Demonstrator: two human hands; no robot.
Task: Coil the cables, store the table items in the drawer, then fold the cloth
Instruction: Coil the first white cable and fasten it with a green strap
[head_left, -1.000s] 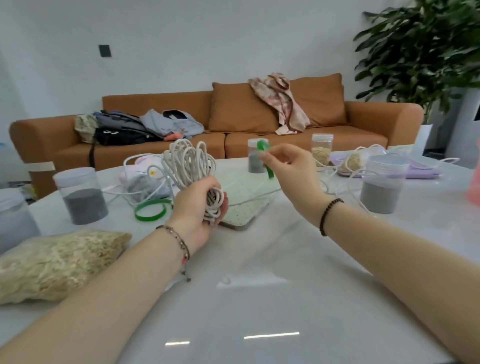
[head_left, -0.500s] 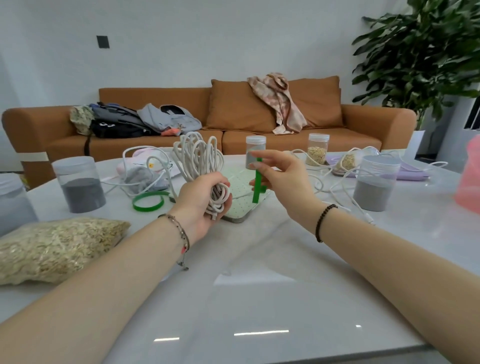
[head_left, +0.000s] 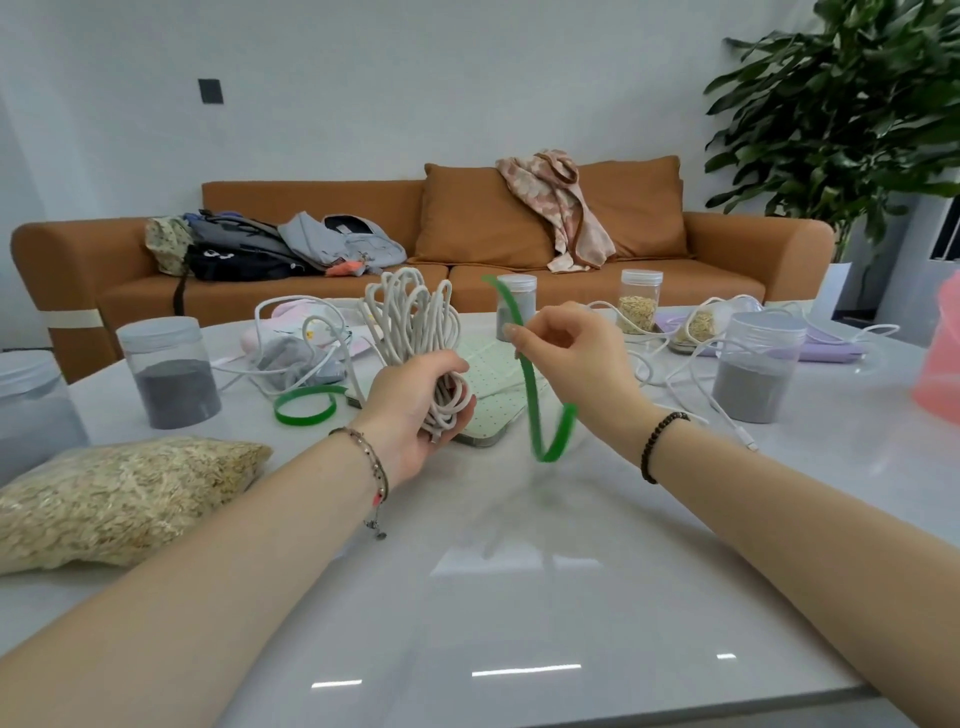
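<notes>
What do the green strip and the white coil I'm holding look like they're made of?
Green strip: probably thin flexible plastic, or perhaps a hook-and-loop tie. It is flat, looks matte, and curves smoothly into a loop below the right hand.
White coil: likely plastic- or rubber-sheathed cable. Its round, smooth, matte strands are bunched in the left hand.
</notes>
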